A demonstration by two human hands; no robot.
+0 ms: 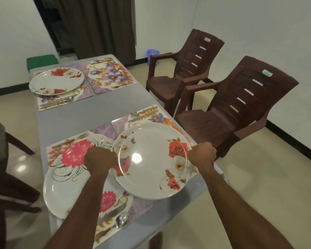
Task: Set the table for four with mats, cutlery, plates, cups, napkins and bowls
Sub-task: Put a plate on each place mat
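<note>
I hold a white rose-patterned plate [151, 159] by both rims, my left hand [100, 159] gripping its left edge and my right hand [202, 155] its right edge. It hovers over the near right floral mat [145, 117], overlapping a pink-flowered plate [68, 178] that lies on the near left mat [52, 151]. Another rose plate [57, 80] sits on the far left mat [65, 103]. The far right mat [109, 76] holds no plate. Cutlery lies at the mats' ends: a knife and spoon [141, 115], a fork [74, 139], a spoon [121, 220].
The grey table [97, 112] runs away from me. Two brown plastic chairs [241, 112] [185, 67] stand off its right side, another chair [5, 177] at the left. A green box [41, 62] sits behind the far end, a blue bin [153, 54] by the curtain.
</note>
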